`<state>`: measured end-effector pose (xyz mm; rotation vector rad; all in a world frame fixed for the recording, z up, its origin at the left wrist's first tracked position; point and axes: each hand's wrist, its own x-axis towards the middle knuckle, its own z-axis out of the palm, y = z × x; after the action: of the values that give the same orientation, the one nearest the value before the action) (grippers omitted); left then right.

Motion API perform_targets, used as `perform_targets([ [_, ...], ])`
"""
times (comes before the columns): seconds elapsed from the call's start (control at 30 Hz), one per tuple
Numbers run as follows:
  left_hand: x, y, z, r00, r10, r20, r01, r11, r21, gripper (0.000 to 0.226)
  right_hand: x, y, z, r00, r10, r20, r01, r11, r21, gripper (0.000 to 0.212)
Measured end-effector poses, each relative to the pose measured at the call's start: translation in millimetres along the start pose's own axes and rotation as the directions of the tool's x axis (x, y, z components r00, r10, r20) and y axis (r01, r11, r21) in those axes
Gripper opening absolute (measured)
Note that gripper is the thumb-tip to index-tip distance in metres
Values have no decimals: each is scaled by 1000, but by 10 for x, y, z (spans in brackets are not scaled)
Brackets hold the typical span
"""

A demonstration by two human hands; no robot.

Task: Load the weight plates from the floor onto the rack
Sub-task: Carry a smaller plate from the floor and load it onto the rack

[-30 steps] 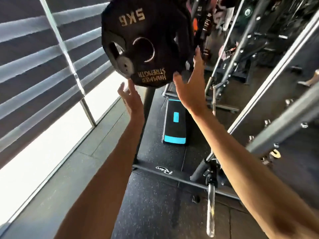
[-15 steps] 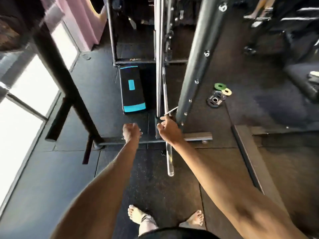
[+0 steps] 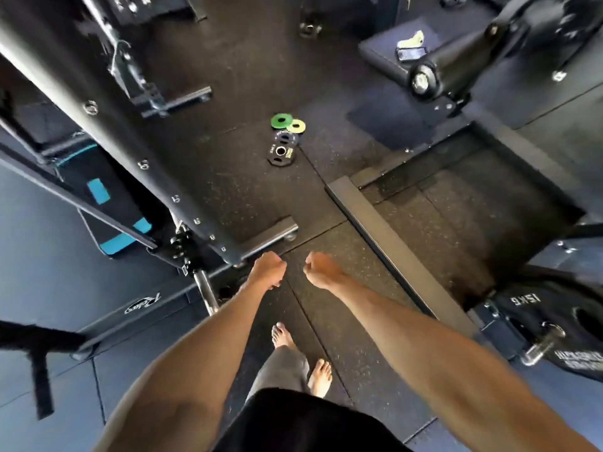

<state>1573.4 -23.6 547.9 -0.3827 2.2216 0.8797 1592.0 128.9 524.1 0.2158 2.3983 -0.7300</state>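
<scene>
Black rubber floor [image 3: 228,190] fills the view, seen from above. Rack upright [image 3: 130,141], dark metal, slants from the upper left down to its base just ahead of the hands. Low right: big black plate [image 3: 522,318] marked 15KG, already sitting on a chrome peg [image 3: 541,349]. Left, behind the upright: black step platform [image 3: 111,203] with blue patches, flat on the floor. Top right: padded surface [image 3: 378,57] with a phone [image 3: 411,53] lying on it, next to a black roller pad [image 3: 456,63]. Barbell end [image 3: 205,293] pokes out low beside the rack base.

Both arms stretch forward. Left hand [image 3: 267,269] and right hand [image 3: 321,270] sit close together but apart, fingers loosely curled, each holding nothing and touching nothing. Two bare feet [image 3: 284,336] are on the floor below.

Weight plates still on the floor, well ahead of the hands, right of the upright, in one small cluster: two black plates [image 3: 282,148], one overlapping the other, then a green plate [image 3: 280,121] and a smaller yellow plate [image 3: 297,126], which touch each other at the cluster's far end.
</scene>
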Motion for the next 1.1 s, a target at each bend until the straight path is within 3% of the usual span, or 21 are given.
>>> perform_targets([
  [0.33,1352,1318,95,990,115,84,-136,940,313,31,1307,685,-1238,999,25,30,-21,991,-133,30],
  [0.5,1987,1946,-192,996,77,45,-89,926,367,33,2009,671,-1955,998,5,64,7,983,-184,25],
  [0.6,2288,2274,-390,998,56,32,-63,943,326,33,2438,550,-2325,994,-48,94,66,978,-198,16],
  [0.77,2987,2656,-723,1000,23,-3,-22,976,217,30,3317,306,-2794,981,-102,163,140,961,-240,24],
  [0.87,3442,2847,-946,998,-50,-34,54,993,100,29,3949,142,-3020,970,-114,213,171,947,-272,16],
  [1.1,4754,3094,-1366,953,-280,-112,257,948,-188,30,5421,-290,-3404,957,-140,255,206,946,-252,24],
])
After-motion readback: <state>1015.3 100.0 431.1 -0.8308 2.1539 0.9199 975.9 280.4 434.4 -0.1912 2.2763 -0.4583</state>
